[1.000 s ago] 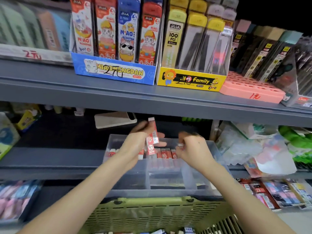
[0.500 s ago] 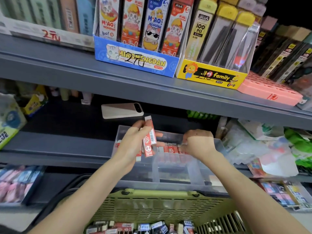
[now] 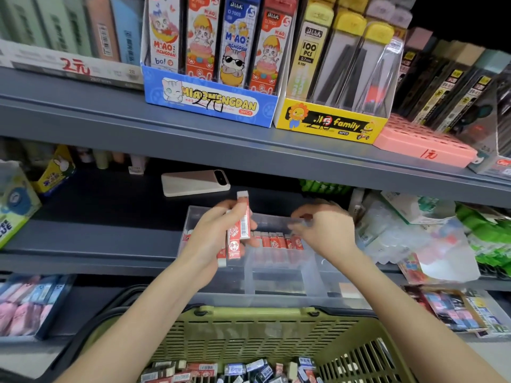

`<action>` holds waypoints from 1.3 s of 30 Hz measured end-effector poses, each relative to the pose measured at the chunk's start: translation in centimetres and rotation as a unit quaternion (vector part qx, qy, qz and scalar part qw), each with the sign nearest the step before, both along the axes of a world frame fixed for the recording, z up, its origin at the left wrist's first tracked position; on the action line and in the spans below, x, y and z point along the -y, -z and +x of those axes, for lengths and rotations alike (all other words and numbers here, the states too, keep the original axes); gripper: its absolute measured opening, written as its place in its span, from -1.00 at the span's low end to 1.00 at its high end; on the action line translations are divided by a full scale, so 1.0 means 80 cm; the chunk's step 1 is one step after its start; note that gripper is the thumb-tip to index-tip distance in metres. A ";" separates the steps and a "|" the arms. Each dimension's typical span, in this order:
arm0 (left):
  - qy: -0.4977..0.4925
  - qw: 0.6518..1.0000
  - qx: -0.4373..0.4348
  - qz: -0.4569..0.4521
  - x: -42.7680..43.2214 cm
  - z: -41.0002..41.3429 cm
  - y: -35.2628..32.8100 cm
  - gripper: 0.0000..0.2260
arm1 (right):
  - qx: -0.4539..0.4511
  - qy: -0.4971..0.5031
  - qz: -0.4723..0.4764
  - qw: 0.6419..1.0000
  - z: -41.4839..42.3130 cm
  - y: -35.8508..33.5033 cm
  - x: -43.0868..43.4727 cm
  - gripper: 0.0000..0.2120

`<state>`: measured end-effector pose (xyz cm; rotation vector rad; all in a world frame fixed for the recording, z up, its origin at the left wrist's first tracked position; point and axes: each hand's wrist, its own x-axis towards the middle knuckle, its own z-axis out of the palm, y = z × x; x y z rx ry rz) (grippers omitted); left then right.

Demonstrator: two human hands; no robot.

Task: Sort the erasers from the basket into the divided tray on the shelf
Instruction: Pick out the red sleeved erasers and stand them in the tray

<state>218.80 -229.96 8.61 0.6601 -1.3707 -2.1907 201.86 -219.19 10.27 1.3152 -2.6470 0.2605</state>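
The left hand (image 3: pixel 213 239) is closed around a small stack of red-sleeved erasers (image 3: pixel 238 230), held upright above the left end of the clear divided tray (image 3: pixel 276 275); one eraser stands taller than the rest, its white end poking above the fingers. The right hand (image 3: pixel 323 230) hovers over the tray's back row with fingers pinched together on what looks like another eraser, though blur makes it hard to be sure. A line of red erasers (image 3: pixel 279 240) already stands on end along that back row, and the front compartments look mostly bare.

These should handle easily — light, stiff little blocks in paper sleeves, not fragile. The sleeve is smoother than the rubber, so a stack gripped by its flat faces could fan out or slip one piece; I would take each by its long sides, near the middle, and feed it in end-down beside its neighbours.

The tray sits on a dark grey shelf (image 3: pixel 91 244), its front edge overhanging toward the green slotted basket (image 3: pixel 257 330) just below, where many more erasers (image 3: pixel 229 369) lie jumbled — red and blue sleeves mixed. A phone (image 3: pixel 195 183) lies flat behind the tray, and plastic-wrapped goods (image 3: pixel 409 239) crowd its right side. Headroom under the upper shelf is modest, so hands must work from the front
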 end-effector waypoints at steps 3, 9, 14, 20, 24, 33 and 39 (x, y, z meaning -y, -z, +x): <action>0.043 0.999 0.001 -0.015 -0.006 0.007 -0.004 -0.71 | 0.371 -0.108 -0.186 0.903 0.036 -0.028 0.002 -0.89; 0.095 0.995 0.015 -0.017 -0.018 0.013 -0.011 -0.60 | 0.578 -0.158 -0.194 0.776 0.057 -0.043 0.000 -0.87; 0.003 0.996 0.054 0.075 -0.011 0.027 -0.010 -0.61 | 0.474 -0.009 -0.330 0.816 -0.004 -0.038 0.000 -0.89; -0.030 0.954 -0.032 0.296 -0.016 0.040 -0.017 -0.80 | 0.170 0.039 -0.030 0.984 -0.015 0.020 0.027 -0.82; -0.036 0.941 -0.063 0.329 -0.019 0.045 -0.020 -0.70 | -0.060 -0.016 0.125 0.990 -0.013 0.035 0.035 -0.80; -0.101 0.926 -0.101 0.350 -0.025 0.045 -0.016 -0.65 | -0.107 -0.031 0.135 0.985 -0.015 0.042 0.034 -0.75; -0.101 0.942 -0.106 0.301 -0.026 0.045 -0.008 -0.69 | 0.014 -0.040 0.074 0.996 -0.027 0.035 0.012 -0.78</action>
